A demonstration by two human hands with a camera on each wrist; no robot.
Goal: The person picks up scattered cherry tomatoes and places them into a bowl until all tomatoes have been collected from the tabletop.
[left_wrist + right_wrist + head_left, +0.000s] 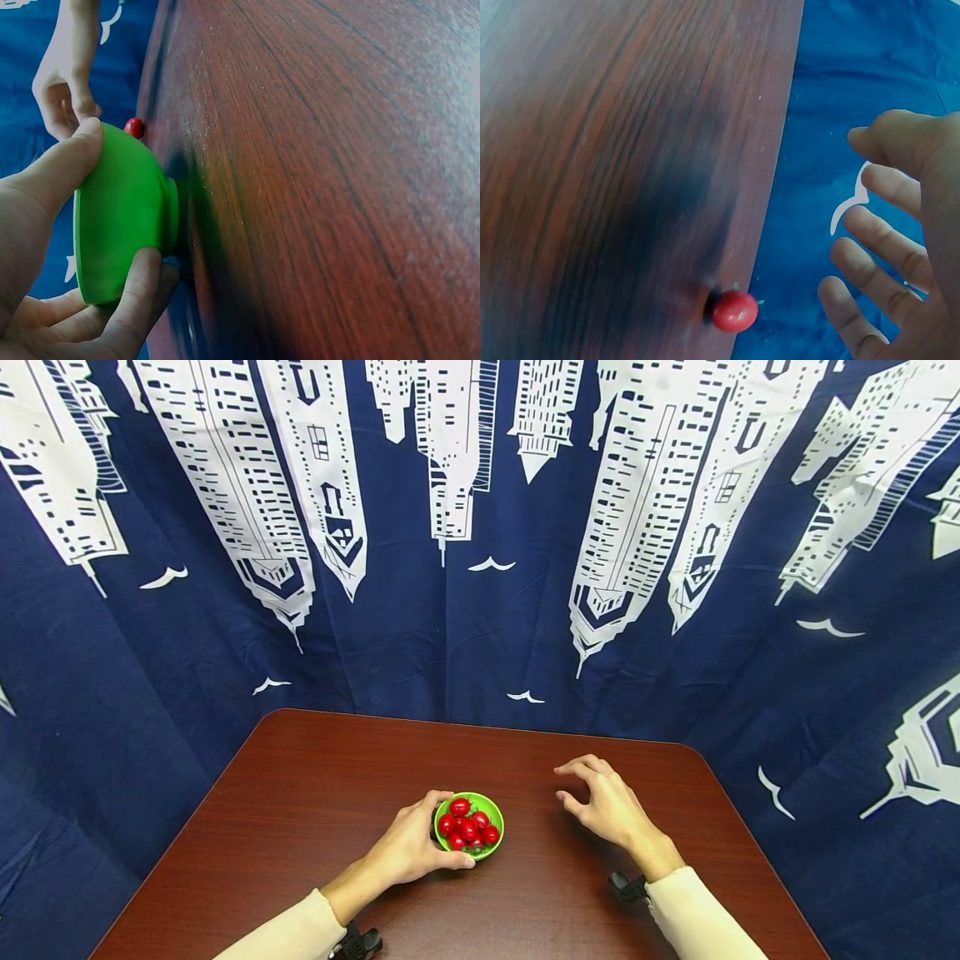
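A small green bowl (pixel 497 842) holds several red cherry tomatoes (pixel 468 829) with green stems. My left hand (pixel 408 845) grips this bowl from the left, thumb at its near side and fingers around the far side. The left wrist view shows the bowl's outer wall (pixel 124 210) close to the table; whether its foot touches the wood cannot be told. To the right, my right hand (pixel 611 806) hovers with fingers spread and loosely bent, holding nothing. Near it a single cherry tomato (pixel 734 311) lies on the table; the head view does not show that one.
The brown wooden table (pixel 337 760) has rounded far corners. Behind and beside it hangs a dark blue cloth (pixel 450 652) printed with white buildings and birds. A black wrist device (pixel 627 887) sits at my right sleeve, another (pixel 358 941) at my left.
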